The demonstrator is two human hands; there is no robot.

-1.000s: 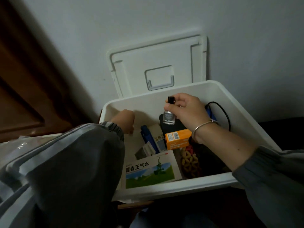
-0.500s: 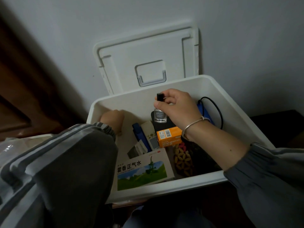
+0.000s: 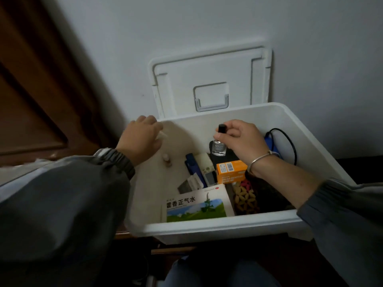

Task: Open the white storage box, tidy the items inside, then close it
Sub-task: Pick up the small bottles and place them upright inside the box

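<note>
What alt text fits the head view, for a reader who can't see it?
A person's right hand pinches the black cap of a small glass bottle inside an open white storage box, its lid leaning on the wall. The left hand is over the box's back left corner; medicine cartons lie below.

Matt white plastic box (image 3: pixel 223 225); glass bottle (image 3: pixel 219 149); glossy card carton (image 3: pixel 199 204).

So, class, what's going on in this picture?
A person is sorting a white box, its lid standing open against the wall. The right hand pinches a small bottle by its black cap inside the box. The left hand hovers at the box's back left corner; its grip is unclear.
</note>
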